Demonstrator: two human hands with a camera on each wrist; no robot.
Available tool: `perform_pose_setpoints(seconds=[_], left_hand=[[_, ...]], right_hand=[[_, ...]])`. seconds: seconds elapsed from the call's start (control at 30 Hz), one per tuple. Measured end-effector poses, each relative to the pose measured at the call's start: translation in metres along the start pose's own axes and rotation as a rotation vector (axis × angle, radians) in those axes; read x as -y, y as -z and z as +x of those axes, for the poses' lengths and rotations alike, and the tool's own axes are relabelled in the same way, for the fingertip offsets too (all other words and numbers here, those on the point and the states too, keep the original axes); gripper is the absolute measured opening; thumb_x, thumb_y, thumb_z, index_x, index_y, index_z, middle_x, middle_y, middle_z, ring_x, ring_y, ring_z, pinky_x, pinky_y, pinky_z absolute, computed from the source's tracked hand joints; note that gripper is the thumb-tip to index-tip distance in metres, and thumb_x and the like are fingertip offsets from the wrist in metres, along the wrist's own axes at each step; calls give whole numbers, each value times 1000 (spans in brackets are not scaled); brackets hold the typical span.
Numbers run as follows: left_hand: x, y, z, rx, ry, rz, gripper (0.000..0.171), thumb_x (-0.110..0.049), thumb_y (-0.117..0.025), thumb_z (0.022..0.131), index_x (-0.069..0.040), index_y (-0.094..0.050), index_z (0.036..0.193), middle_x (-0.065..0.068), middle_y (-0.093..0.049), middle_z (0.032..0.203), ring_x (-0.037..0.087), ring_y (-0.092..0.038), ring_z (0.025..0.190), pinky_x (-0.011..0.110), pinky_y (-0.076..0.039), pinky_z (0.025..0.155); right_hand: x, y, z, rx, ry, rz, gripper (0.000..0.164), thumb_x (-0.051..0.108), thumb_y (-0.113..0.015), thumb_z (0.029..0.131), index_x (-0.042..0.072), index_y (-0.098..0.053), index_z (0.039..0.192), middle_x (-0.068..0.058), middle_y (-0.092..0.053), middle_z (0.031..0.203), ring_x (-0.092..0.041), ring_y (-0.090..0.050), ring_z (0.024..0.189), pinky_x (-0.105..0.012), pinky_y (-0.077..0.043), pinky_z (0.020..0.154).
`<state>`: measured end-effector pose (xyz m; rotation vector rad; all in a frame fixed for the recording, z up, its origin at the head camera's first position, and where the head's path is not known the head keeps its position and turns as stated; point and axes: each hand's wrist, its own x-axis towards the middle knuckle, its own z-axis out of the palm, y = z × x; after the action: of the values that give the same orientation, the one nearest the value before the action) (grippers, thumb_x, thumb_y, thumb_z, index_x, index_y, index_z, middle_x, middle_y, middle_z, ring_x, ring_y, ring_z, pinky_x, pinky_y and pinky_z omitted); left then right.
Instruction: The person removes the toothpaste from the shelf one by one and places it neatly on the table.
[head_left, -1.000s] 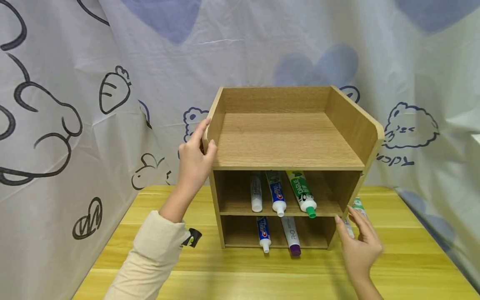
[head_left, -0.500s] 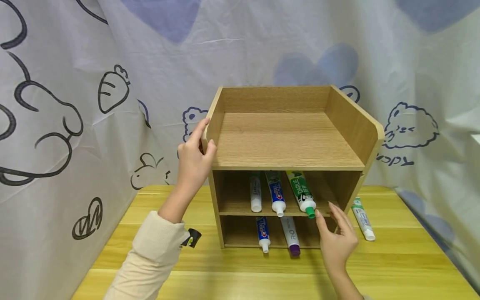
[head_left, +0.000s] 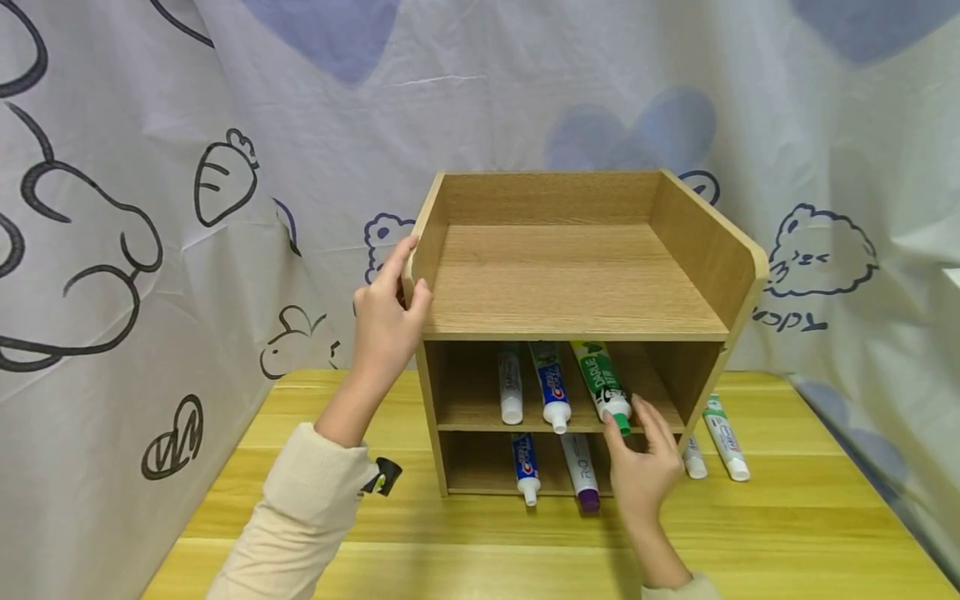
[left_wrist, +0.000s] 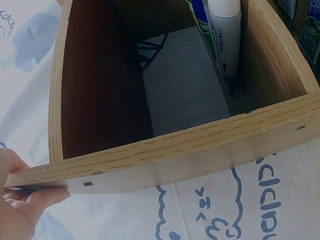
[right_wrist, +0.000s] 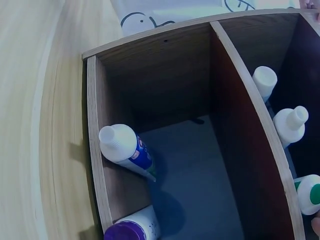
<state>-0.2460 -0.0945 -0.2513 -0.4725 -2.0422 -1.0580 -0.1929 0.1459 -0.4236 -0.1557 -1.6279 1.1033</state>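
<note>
Green-and-white plastic toothpaste tube runs toward eleven o'clock from nearer right hand; fingers flank its green cap, grip unclear.

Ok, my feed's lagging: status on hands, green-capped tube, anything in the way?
Left hand gripping wooden shelf. Right hand at green-capped tube, grip unclear. Tube on middle level, cap outward. Blue tube alongside, not blocking.

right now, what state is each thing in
wooden shelf: upright
green-capped tube: lying, closed
upper blue tube: lying
white tube: lying
lower blue tube: lying
purple-capped tube: lying, closed
two table tubes: lying
left hand: gripping wooden shelf
right hand: at green cap, grip unclear
</note>
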Motion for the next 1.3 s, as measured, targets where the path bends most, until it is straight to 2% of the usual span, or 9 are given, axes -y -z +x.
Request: perform_pose_setpoints(seconds=[0.2, 0.33, 0.8, 1.17, 1.3], left_hand=[[1, -1, 0, -11, -6, 1, 47, 3, -51, 82, -1, -53, 128, 10, -43, 51, 12, -32, 44, 17, -28, 40], [1, -1, 0, -10, -7, 1, 46, 3, -51, 82, -1, -53, 128, 11, -46, 52, 12, -33, 44, 17, -28, 40], [1, -1, 0, -6, -12, 6, 46, 3, -51, 83, -1, -52, 128, 9, -43, 49, 11, -32, 43, 18, -28, 39], [1, -2, -1, -10, -12, -6, 46, 3, -51, 82, 0, -52, 128, 11, -45, 51, 13, -33, 43, 18, -28, 39], [1, -2, -1, -15, -11, 2, 46, 3, -51, 82, -2, -53, 128, 9, -42, 49, 11, -31, 43, 17, -27, 39]], right_hand=[[-5, -5, -4, 5, -7, -55, 38, -3, -78, 65, -9, -67, 101, -25, -67, 101, -34, -64, 95, -3, -41, 87], [-6, -8, -6, -1, 3, -62, 37, -1, -78, 66, -9, -67, 100, -25, -67, 102, -40, -63, 93, -2, -40, 87], [-12, -16, -11, -44, 45, -74, 39, -3, -78, 65, -10, -66, 101, -28, -65, 100, -41, -63, 92, 0, -39, 87], [-12, -12, -10, -65, 68, -60, 36, -6, -77, 65, -11, -67, 99, -28, -66, 98, -41, -63, 89, -2, -41, 87], [-14, -7, -11, -56, 59, -62, 38, -8, -76, 63, -10, -67, 100, -27, -66, 99, -35, -63, 92, -5, -42, 90]])
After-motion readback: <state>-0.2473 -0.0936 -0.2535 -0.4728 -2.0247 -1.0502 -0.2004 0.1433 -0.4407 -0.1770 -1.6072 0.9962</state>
